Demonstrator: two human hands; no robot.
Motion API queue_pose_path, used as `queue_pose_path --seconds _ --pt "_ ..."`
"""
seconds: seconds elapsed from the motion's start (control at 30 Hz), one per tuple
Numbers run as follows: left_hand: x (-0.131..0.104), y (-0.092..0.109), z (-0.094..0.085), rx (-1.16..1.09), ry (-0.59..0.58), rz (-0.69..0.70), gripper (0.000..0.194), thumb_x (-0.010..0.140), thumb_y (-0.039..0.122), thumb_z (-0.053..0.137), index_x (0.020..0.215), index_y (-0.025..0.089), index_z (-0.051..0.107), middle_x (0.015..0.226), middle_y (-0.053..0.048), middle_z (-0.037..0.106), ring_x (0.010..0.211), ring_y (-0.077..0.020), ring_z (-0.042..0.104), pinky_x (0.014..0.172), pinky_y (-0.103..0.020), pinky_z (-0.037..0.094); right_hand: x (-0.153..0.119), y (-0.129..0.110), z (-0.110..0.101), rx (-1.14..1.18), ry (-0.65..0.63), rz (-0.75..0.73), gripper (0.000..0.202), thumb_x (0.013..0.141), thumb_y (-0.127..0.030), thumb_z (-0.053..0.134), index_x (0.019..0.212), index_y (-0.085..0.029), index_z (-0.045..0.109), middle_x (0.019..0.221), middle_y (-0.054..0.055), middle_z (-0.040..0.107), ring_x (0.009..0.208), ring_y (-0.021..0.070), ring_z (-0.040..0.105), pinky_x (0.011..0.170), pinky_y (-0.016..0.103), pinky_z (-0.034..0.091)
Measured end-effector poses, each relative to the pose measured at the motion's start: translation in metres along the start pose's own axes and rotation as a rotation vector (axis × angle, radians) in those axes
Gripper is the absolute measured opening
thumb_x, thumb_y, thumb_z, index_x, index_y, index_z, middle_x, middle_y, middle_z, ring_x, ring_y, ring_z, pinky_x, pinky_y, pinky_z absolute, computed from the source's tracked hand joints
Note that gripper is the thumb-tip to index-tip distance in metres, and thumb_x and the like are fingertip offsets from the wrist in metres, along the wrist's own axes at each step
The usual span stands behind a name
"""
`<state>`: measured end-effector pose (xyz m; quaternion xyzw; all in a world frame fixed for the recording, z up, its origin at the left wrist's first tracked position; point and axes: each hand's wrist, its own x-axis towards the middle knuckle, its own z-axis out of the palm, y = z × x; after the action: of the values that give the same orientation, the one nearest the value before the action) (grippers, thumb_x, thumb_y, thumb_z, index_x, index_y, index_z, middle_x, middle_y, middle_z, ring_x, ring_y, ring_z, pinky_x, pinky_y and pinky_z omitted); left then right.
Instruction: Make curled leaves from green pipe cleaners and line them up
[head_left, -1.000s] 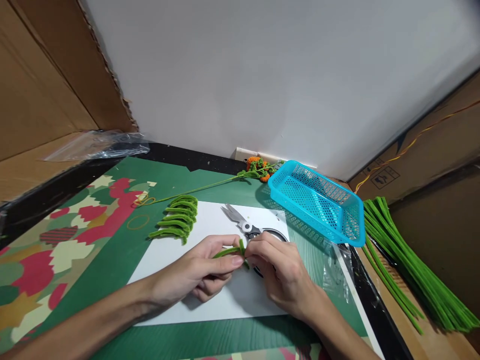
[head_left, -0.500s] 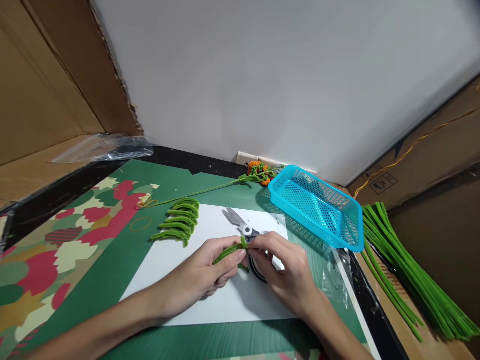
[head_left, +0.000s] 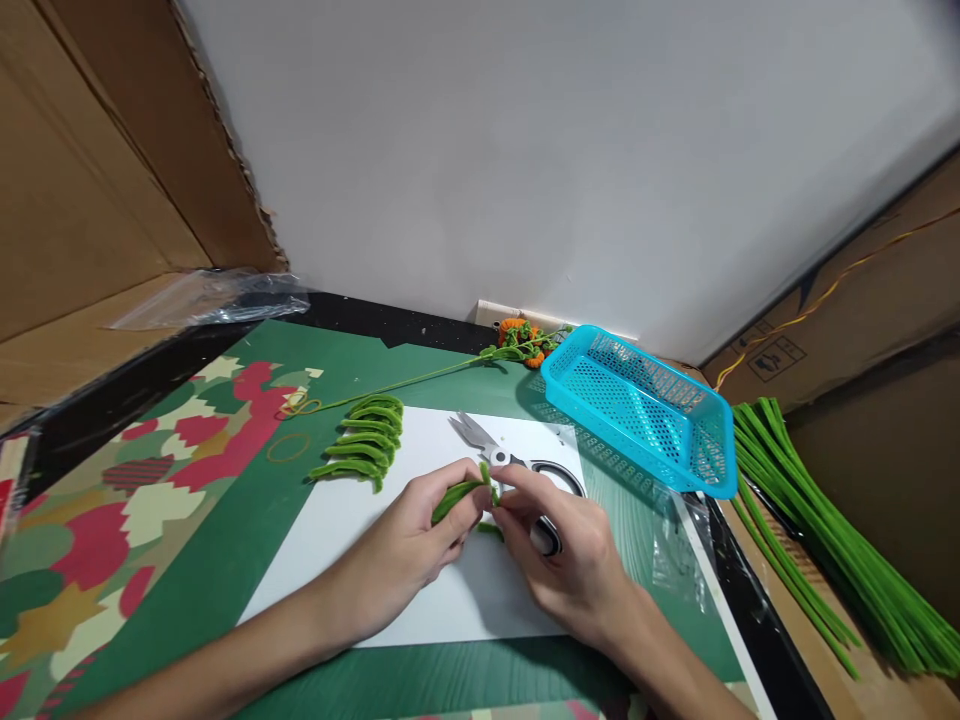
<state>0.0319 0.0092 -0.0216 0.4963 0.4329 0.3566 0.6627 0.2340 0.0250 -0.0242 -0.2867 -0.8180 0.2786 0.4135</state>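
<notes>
My left hand [head_left: 420,530] is closed round a folded green pipe cleaner piece [head_left: 452,498] above the white paper [head_left: 315,580]. At its right end, my right hand [head_left: 562,535] pinches the tip of the same piece, and the fingertips of both hands nearly meet. Scissors [head_left: 499,456] lie on the paper just beyond my hands, blades spread and pointing up-left, the handles partly behind my right hand. Several curved green pieces [head_left: 367,438] lie in a row at the paper's upper left edge.
A blue perforated basket [head_left: 637,410] stands at the back right. Long green pipe cleaners [head_left: 840,540] lie right of it. An orange flower with a green stem [head_left: 517,345] lies behind the paper, a rubber band [head_left: 289,447] at the left, and a plastic bag [head_left: 217,298] at the back left.
The fingers of my right hand have shifted slightly at the end of the green piece, showing more of the scissors' handles. The whole view has moved a little.
</notes>
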Motion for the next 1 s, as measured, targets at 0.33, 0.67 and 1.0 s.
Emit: queue_pose_path --seconds 0.33,0.67,1.0 --pt "-0.003 0.004 0.000 0.374 0.116 0.179 0.031 0.108 0.048 0.053 0.095 0.021 0.059 0.085 0.002 0.058 0.071 -0.0130 0.049 0.060 -0.022 0.040 0.000 -0.004 0.000 0.061 -0.037 0.090 0.050 0.098 -0.009 0.060 0.146 -0.026 0.060 0.104 0.004 0.078 0.082 0.0154 0.073 0.074 0.026 0.059" --pt "-0.003 0.011 0.001 0.058 0.031 0.016 0.032 0.103 0.052 0.060 0.092 0.022 0.053 0.066 0.009 0.042 0.051 -0.0078 0.033 0.046 -0.018 0.028 0.003 -0.011 -0.006 0.353 0.002 0.300 0.014 0.103 -0.018 0.060 0.115 -0.025 0.066 0.090 0.000 0.073 0.070 0.0112 0.070 0.068 0.022 0.057" --pt "-0.007 0.015 -0.002 -0.068 -0.135 -0.137 0.028 0.103 0.049 0.057 0.094 0.024 0.048 0.056 0.013 0.029 0.047 -0.0069 0.013 0.041 -0.015 0.012 0.007 -0.007 -0.012 0.409 -0.087 0.380 0.005 0.103 -0.025 0.066 0.102 -0.022 0.070 0.081 -0.002 0.072 0.066 0.0111 0.069 0.062 0.022 0.054"
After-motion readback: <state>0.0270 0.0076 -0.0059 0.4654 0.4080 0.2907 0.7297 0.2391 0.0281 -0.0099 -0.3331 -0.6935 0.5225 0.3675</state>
